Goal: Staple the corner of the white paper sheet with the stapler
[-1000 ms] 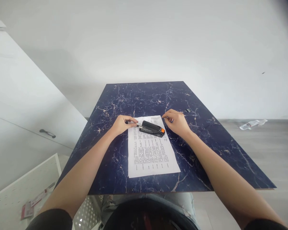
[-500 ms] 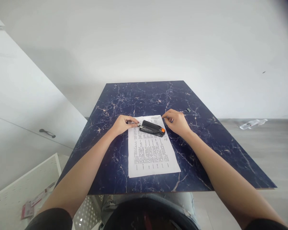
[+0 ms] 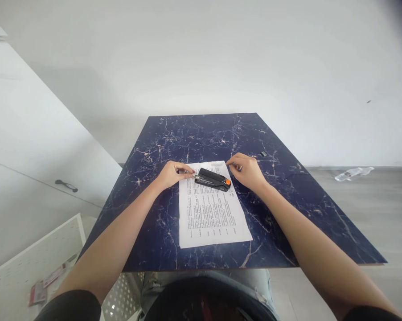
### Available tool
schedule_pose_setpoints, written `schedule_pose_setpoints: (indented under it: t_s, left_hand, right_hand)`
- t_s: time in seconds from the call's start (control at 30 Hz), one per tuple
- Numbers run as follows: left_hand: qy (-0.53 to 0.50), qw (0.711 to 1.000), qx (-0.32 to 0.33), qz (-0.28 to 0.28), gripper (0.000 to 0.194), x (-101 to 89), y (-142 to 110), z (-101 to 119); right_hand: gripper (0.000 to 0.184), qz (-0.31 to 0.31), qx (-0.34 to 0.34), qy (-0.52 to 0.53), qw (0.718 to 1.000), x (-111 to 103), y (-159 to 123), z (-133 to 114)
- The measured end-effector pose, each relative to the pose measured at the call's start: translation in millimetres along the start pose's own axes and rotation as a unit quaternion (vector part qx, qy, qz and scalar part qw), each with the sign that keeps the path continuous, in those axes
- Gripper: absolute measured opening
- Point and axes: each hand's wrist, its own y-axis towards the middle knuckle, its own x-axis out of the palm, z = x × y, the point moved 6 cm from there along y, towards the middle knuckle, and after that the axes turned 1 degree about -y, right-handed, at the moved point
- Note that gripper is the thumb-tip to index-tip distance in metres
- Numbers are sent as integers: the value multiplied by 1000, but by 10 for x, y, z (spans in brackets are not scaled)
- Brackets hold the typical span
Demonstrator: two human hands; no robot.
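A printed white sheet of paper (image 3: 211, 214) lies on the dark blue marbled table (image 3: 161, 232). A black stapler with an orange end (image 3: 212, 179) rests across the sheet's upper part. My left hand (image 3: 172, 173) is at the sheet's top left corner, its fingers pinched together at the paper's edge beside the stapler's metal nose. My right hand (image 3: 247, 169) is at the top right corner, fingers curled and pinching that corner of the paper.
A small dark object (image 3: 262, 154) lies on the table beyond my right hand. A white cabinet with a dark handle (image 3: 66, 185) stands to the left. A white perforated panel (image 3: 34, 263) sits low left. A plastic bottle (image 3: 351, 173) lies on the floor to the right.
Almost nothing differs. My left fingertips have shifted very slightly at the paper's corner; the stapler, the sheet and my right hand stay put.
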Motion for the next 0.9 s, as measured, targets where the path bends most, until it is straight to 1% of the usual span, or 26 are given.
schedule_pose_setpoints:
  t_s: [0.2,0.43,0.6,0.73,0.9]
  left_hand:
    - [28,1000,0,-6,18,9,8,-12]
    - [-3,1000,3,-1,20,3,1,2]
    - [28,1000,0,-10,16,22,1,13]
    - [27,1000,-3,-6,15,9,-2,30]
    - [33,999,-4,-15,15,16,2,34]
  right_hand:
    - [23,-6,0,6,1000,14,-4,14]
    - [23,-3,-9,16,1000,17,-5,2]
    - [23,-4,-6,19,1000,16,-1,-11]
    - [23,-5,-5,20,1000,15,2,-20]
    - [23,-8,-6,22,1000,18,3,-26]
